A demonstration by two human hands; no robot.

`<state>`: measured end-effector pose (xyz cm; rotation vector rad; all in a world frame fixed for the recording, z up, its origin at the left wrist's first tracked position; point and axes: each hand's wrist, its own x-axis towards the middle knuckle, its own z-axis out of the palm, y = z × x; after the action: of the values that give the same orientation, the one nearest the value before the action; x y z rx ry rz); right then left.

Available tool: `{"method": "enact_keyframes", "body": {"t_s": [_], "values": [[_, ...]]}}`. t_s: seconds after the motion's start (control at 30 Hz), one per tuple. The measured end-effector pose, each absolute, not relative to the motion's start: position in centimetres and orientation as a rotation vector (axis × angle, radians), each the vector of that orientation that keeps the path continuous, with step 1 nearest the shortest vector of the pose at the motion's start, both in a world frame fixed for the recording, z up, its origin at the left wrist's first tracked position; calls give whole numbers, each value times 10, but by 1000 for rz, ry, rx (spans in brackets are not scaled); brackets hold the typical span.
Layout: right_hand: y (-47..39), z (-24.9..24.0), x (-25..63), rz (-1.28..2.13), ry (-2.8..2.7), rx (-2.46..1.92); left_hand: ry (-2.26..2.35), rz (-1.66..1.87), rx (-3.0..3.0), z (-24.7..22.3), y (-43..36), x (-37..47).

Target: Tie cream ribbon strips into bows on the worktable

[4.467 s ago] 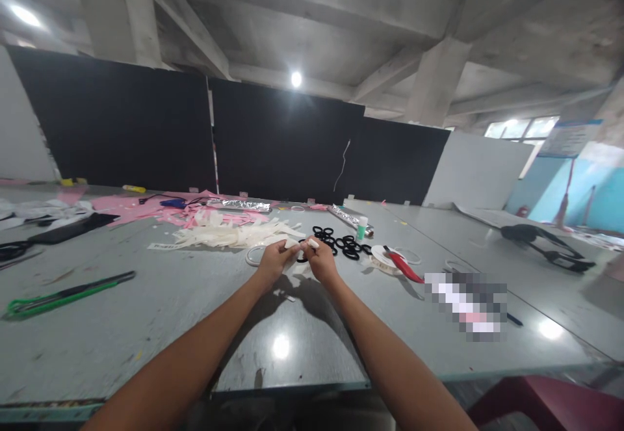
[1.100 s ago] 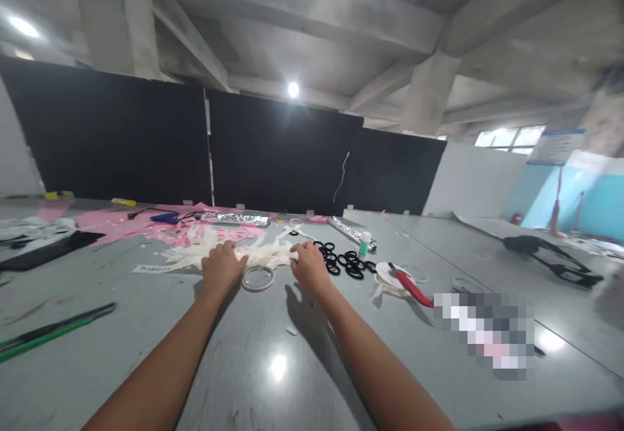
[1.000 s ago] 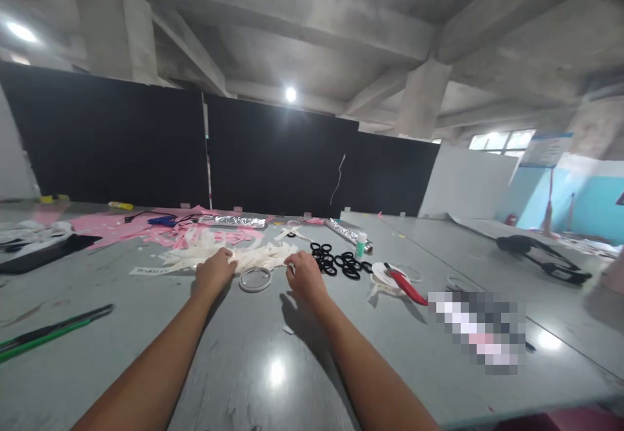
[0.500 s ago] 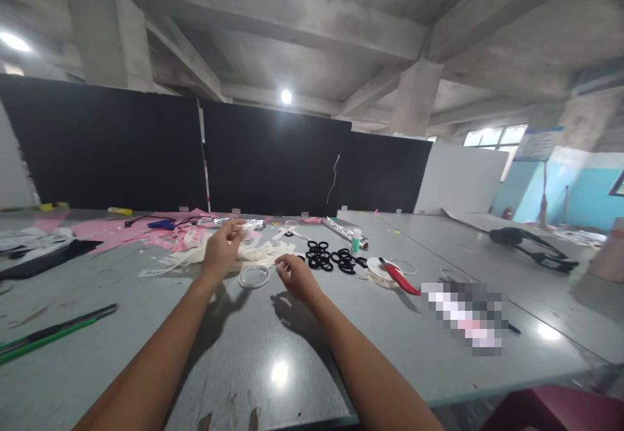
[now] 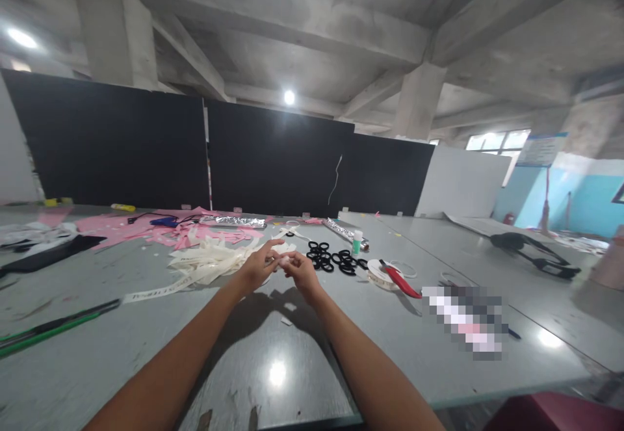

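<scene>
My left hand (image 5: 258, 267) and my right hand (image 5: 301, 270) meet just above the table, fingertips pinched together. Between them is a small white piece (image 5: 283, 260), mostly covered by the fingers, so its kind is unclear. To the left of my left hand lies a heap of cream printed ribbon strips (image 5: 209, 255), one strip trailing toward the left. Just past my right hand several black hair ties (image 5: 319, 257) lie in a cluster. A small white scrap (image 5: 286, 321) rests on the table below my hands.
On the right are a ribbon roll (image 5: 377, 274), red-handled scissors (image 5: 402, 281) and a green-and-white bottle (image 5: 357, 242). Foil-wrapped lengths (image 5: 234, 222) and pink sheets (image 5: 121, 226) lie behind. A green-and-black long tool (image 5: 63, 328) is at left. Black panels (image 5: 277, 158) line the back.
My left hand has moved right and down to meet my right hand. The pale ring that lay between them no longer shows. A white scrap now shows on the table below.
</scene>
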<state>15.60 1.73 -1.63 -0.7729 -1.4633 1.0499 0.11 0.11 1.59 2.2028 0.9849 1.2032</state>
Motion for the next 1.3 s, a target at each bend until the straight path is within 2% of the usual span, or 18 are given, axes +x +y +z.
{"method": "enact_keyframes", "body": {"t_s": [0.27,0.67,0.83,0.97,1.1,1.3], "values": [[31,-14,182,660,-1400,-997,1283,798,2305,-5,24,-35],[38,10,238,361,-947,-1088,1733,858,2254,-15,40,-78],[37,19,254,319,-693,-1000,1740,835,2290,-18,44,-79],[38,21,269,305,-646,-1129,1658,924,2320,-10,42,-74],[35,23,272,377,-911,-1354,1629,991,2484,10,32,-62],[13,25,249,692,-2097,-1511,1453,1103,2587,34,9,-37]]}}
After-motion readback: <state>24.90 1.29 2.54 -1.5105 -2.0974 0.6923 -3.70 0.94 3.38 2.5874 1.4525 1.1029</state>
